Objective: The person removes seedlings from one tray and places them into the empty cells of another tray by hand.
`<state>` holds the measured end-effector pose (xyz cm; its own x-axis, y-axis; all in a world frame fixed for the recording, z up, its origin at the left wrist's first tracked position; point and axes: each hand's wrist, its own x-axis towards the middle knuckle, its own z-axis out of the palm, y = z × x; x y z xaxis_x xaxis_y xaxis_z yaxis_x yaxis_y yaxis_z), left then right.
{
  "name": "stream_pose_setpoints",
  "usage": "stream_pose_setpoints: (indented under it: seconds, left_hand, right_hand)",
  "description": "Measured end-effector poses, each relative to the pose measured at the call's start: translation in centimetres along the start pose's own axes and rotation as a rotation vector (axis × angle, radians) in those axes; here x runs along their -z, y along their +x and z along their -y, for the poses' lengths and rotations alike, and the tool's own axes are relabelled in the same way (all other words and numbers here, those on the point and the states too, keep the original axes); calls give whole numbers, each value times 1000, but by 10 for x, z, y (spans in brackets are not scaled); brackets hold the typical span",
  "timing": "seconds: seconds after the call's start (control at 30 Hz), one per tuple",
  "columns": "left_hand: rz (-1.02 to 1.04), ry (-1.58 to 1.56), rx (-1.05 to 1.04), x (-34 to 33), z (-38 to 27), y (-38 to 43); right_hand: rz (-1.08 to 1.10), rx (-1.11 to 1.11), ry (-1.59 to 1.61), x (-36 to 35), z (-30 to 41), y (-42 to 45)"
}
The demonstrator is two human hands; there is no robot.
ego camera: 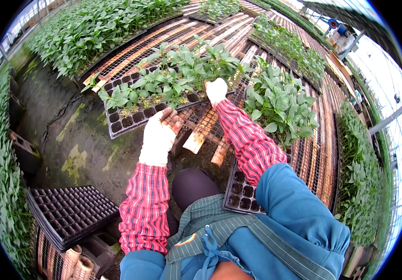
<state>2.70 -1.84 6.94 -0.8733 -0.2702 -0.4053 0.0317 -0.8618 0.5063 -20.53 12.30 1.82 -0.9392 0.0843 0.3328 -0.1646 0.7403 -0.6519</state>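
Note:
My left hand [162,134], in a white glove with soiled fingertips, is at the front edge of a black plastic seedling tray [117,130]. Its fingers are loosely curled, and I see nothing held in them. Leafy green seedlings [173,85] stand in part of that tray; some cells at the left and front hold only dark soil. My right hand [216,91], also gloved, reaches in at the tray's right side among the stems. Leaves and the back of the glove hide its fingertips, so I cannot tell whether it grips a stem.
Another full seedling tray [281,101] stands right of my right forearm. A part-hidden cell tray [241,192] lies beside my lap. Stacked black trays [71,213] sit at lower left. Mesh-topped slatted benches [313,147] carry more seedlings [117,31]. Concrete blocks [26,150] edge the left aisle.

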Motion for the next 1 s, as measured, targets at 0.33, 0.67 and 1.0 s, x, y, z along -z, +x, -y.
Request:
stream_pose_setpoints:
  seconds: [0.33,0.67,1.0]
  left_hand:
    - [5,13,10,2,1,6]
    - [23,26,34,-9,15,13]
    - [13,37,52,-6,16,11]
  right_hand:
    - [75,189,-282,-17,-16,13]
    - [-229,393,84,38,-30,10]
    - [-228,504,-18,207,-62,-141]
